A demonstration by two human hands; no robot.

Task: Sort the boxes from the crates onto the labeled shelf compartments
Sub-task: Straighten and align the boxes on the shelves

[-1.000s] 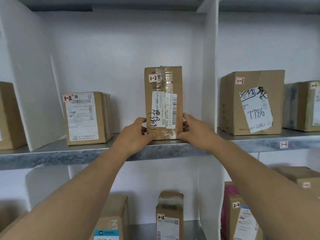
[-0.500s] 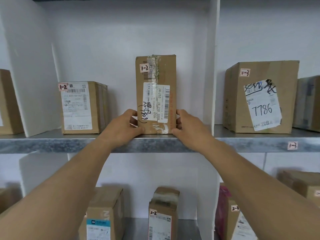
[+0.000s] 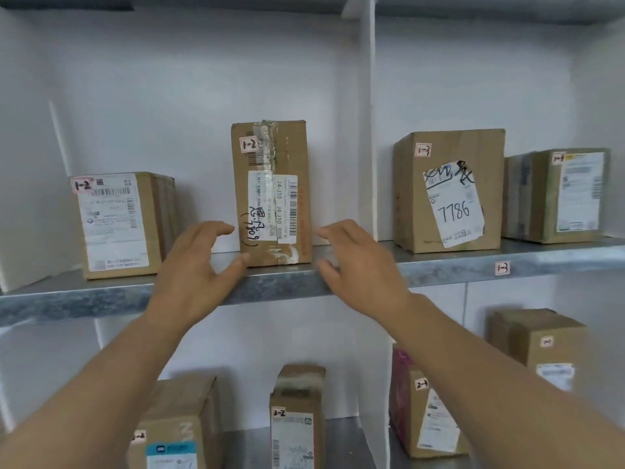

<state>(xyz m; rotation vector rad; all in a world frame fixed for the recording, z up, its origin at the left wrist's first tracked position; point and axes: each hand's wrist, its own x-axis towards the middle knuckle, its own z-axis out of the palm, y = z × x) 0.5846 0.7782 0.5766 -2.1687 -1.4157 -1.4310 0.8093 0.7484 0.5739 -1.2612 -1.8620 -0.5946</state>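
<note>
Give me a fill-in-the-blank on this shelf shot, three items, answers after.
1. The tall box between the left hand and the right hand is tagged ____.
2. The big box just right of the divider has ____ handwritten on its label.
3. The tag on the shelf edge below that box reads ____.
Answers: 1-2; 7786; 1-3.

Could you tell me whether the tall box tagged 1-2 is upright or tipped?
Upright: the tall box stands on its narrow end on the shelf, sides vertical.

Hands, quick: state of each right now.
Left hand: open, holding nothing, beside the tall 1-2 box.
Right hand: open, holding nothing.
</note>
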